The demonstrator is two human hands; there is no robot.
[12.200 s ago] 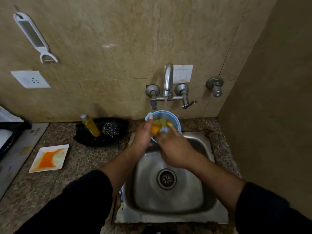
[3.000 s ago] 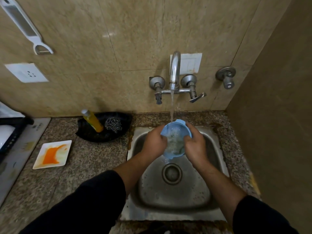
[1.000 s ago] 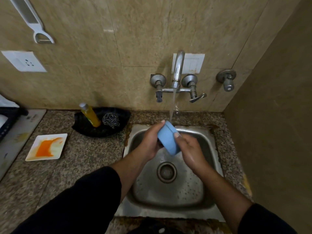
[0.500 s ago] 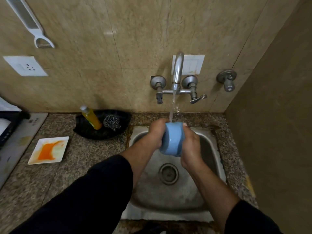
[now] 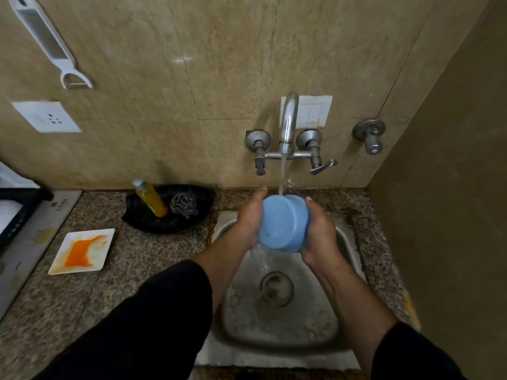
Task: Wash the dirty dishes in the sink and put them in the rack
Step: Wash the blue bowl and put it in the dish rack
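Left hand [image 5: 247,224] and right hand [image 5: 320,233] clasp the blue bowl [image 5: 282,226] (tipped sideways, base facing the camera)

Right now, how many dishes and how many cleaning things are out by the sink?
Dishes: 2, the blue bowl under the tap and the stained white plate on the counter.
Cleaning things: 2, the soap bottle and the steel scrubber.
White shape in the rack: too cut off to count.
Total: 4.

A white peeler [image 5: 49,43] is hanging on the wall above a white socket [image 5: 46,117]. On the granite counter [image 5: 137,264] a black tray [image 5: 142,223] is holding a yellow bottle [image 5: 151,198] and a steel scrubber [image 5: 184,205] — the two sitting just beside each other. A metal valve [image 5: 369,134] is jutting from the wall, right of a white switch plate [image 5: 315,111].
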